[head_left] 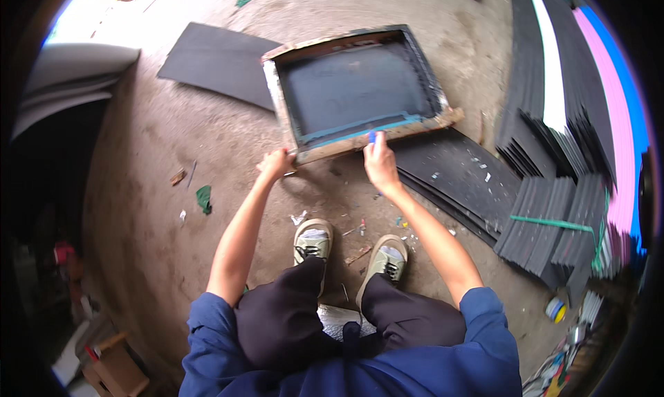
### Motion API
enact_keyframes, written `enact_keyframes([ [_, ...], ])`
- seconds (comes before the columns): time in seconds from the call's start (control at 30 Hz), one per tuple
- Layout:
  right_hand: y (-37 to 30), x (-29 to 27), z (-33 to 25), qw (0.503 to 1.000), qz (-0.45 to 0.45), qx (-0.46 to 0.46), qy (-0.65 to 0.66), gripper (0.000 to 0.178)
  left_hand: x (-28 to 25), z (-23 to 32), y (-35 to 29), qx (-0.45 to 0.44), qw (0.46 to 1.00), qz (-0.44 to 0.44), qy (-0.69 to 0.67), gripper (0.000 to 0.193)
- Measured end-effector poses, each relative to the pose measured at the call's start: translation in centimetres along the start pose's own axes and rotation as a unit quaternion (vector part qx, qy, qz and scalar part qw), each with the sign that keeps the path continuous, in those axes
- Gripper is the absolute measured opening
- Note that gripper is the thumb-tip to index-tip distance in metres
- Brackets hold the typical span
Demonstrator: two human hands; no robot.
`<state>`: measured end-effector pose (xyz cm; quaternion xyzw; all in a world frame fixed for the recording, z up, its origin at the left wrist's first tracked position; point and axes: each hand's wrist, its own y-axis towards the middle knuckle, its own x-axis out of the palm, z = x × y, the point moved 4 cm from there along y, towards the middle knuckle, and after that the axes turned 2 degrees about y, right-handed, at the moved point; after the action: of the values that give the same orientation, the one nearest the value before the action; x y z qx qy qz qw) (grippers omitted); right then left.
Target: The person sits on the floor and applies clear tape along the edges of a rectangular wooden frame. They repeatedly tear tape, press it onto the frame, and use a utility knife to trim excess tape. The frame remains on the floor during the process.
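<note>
A shallow wooden frame (282,113) lies tilted over dark sheets, its worn rim around a dark recessed panel (356,86). A blue strip (360,128) runs along the panel's near inner edge. My left hand (277,164) grips the frame's near left corner, fingers closed on the rim. At the near rim, right of its middle, my right hand (379,163) is closed around a small blue tool (372,136). Only the tool's blue end shows above the fingers, so its kind is hidden.
Black sheets lie under the frame at far left (214,61) and near right (463,172). Tied stacks of black strips (546,224) and pink sheets (619,155) stand at right. A tape roll (555,310) is lower right; a cardboard box (117,371) lower left. Scraps litter the concrete floor.
</note>
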<state>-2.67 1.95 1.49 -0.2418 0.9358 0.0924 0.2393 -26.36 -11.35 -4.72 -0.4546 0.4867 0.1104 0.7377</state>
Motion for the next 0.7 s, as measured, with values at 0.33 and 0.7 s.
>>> enact_keyframes([
  [0.33,-1.8,12.7,-4.5,0.928,-0.278,-0.089,-0.231,0.025,0.1,0.7,-1.1,0.052,0.996,0.056,-0.054,0.044],
  [0.7,-0.4,14.3,-4.7,0.914,-0.276,-0.072,-0.289,0.026,-0.3,0.5,-1.5,0.078,0.992,0.085,-0.048,0.047],
])
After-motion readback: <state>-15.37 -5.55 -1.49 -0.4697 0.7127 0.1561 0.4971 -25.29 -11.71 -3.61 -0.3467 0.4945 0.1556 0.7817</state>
